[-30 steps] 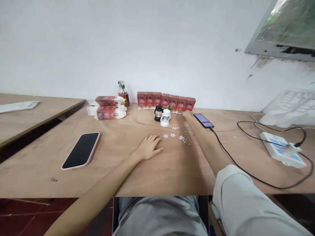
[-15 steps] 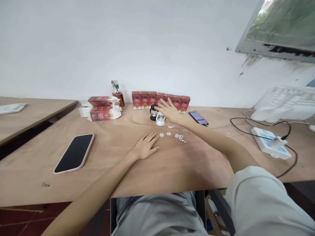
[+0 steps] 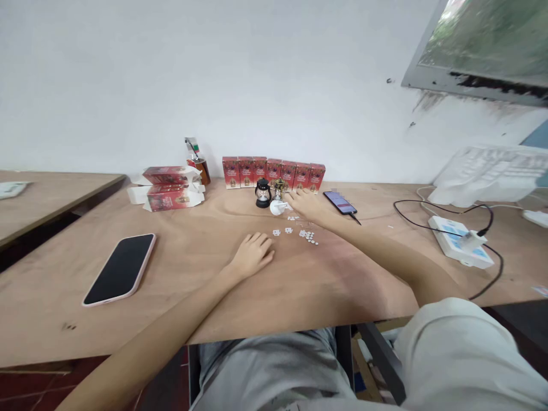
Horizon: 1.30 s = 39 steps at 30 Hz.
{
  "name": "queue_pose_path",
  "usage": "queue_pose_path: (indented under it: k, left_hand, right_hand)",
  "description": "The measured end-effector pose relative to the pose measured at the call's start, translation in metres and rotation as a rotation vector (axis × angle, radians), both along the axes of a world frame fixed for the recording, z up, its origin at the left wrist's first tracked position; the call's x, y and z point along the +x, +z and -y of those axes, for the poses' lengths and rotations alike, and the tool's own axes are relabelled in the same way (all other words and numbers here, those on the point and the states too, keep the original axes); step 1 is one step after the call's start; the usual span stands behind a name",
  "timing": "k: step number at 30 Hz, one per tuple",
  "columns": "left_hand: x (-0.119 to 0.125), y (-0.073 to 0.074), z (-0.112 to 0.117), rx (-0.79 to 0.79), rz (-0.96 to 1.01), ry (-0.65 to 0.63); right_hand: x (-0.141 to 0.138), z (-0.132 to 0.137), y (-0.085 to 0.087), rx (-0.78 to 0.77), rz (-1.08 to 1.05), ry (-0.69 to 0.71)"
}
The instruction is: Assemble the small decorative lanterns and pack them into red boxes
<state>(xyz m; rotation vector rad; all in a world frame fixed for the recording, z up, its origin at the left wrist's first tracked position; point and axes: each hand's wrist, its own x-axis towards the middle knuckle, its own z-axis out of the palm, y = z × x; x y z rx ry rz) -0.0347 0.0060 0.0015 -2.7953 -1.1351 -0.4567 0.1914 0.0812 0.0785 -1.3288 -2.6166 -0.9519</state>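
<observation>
My left hand (image 3: 252, 254) lies palm down on the wooden table, fingers slightly bent and a little apart, holding nothing. Farther out, my right hand (image 3: 305, 204) has its fingers curled at one end of a small white lantern (image 3: 278, 208), which is tipped over with its round base turned toward me. The fingertips' exact grip is partly hidden. A black lantern (image 3: 262, 194) stands upright just left of it, and a gold-coloured lantern (image 3: 278, 187) stands behind. Between my hands are small white pieces (image 3: 289, 230), several white round discs (image 3: 310, 237) and thin wire-like bits.
Several red boxes (image 3: 274, 172) line the wall. Opened red boxes (image 3: 171, 197) and a brown holder (image 3: 203, 170) stand at back left. A pink-edged phone (image 3: 122, 268) lies left, another phone (image 3: 340, 202) right. A power strip (image 3: 460, 242) with a black cable sits far right.
My right hand has come down onto the white lantern, which has gone from upright to tipped. The gold-coloured lantern now shows behind it. My left hand's fingers have drawn in slightly.
</observation>
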Motion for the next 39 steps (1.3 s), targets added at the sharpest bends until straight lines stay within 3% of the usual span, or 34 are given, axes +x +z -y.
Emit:
queue_pose_path:
  k: [3, 5, 7, 10, 13, 17, 26, 31, 39]
  left_hand:
    - [0.019, -0.002, 0.004, 0.145, -0.041, -0.068]
    - [0.036, -0.004, 0.003, 0.18, -0.035, -0.117]
    - [0.055, -0.007, -0.001, 0.183, -0.014, -0.182]
    - [0.087, -0.012, -0.011, 0.189, 0.012, -0.297]
    - [0.117, -0.017, -0.023, 0.187, 0.002, -0.357]
    - [0.142, -0.02, -0.037, 0.109, 0.047, -0.388]
    - [0.146, -0.021, -0.058, -0.138, 0.211, -0.419]
    - [0.12, -0.024, -0.064, -0.189, 0.213, -0.429]
    - [0.062, -0.025, -0.069, -0.165, 0.178, -0.31]
  right_hand:
    - [0.028, 0.001, -0.008, 0.036, -0.25, 0.09]
    - [0.043, -0.002, -0.017, 0.045, -0.673, 0.113]
    - [0.051, -0.003, -0.027, -0.009, -1.244, 0.131]
    - [0.055, 0.001, -0.045, -0.269, -1.994, 0.196]
    - [0.061, 0.012, -0.065, -0.508, -2.311, 0.219]
    - [0.067, 0.024, -0.083, -0.581, -2.338, 0.249]
    - [0.061, 0.037, -0.091, -0.371, -2.083, 0.212]
    - [0.053, 0.044, -0.089, -0.299, -2.039, 0.14]
    - [0.029, 0.033, -0.092, -0.249, -2.102, 0.114]
